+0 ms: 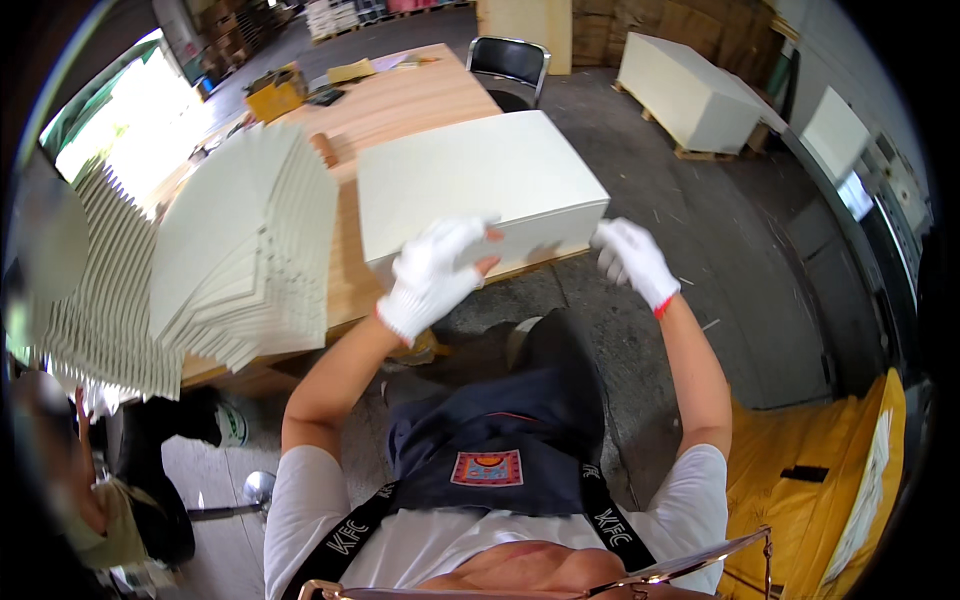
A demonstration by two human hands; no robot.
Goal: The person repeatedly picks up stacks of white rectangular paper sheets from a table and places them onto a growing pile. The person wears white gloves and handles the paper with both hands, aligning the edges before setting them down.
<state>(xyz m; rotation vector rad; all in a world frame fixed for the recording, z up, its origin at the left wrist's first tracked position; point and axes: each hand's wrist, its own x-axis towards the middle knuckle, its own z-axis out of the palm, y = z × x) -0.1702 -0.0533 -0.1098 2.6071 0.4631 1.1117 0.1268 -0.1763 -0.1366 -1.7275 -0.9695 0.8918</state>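
Observation:
A thick, squared stack of white sheets [478, 170] lies on the wooden table in front of me. My left hand [437, 268], in a white knit glove with the thumb and a fingertip bare, is over the stack's near left edge. Its thumb and fingers are apart and nothing shows between them; I cannot tell whether it touches the stack. My right hand [632, 262], in a matching glove with a red cuff edge, is by the stack's near right corner. Its fingers are loosely bent and slightly apart, holding nothing visible.
Fanned stacks of white sheets [225, 220] stand at the left of the table [410, 85]. Farther back are a yellow box [276, 93] and a black chair [509, 65]. A palletised white stack [690, 95] is far right, yellow sheeting [800, 480] near right. Another person [110, 510] is lower left.

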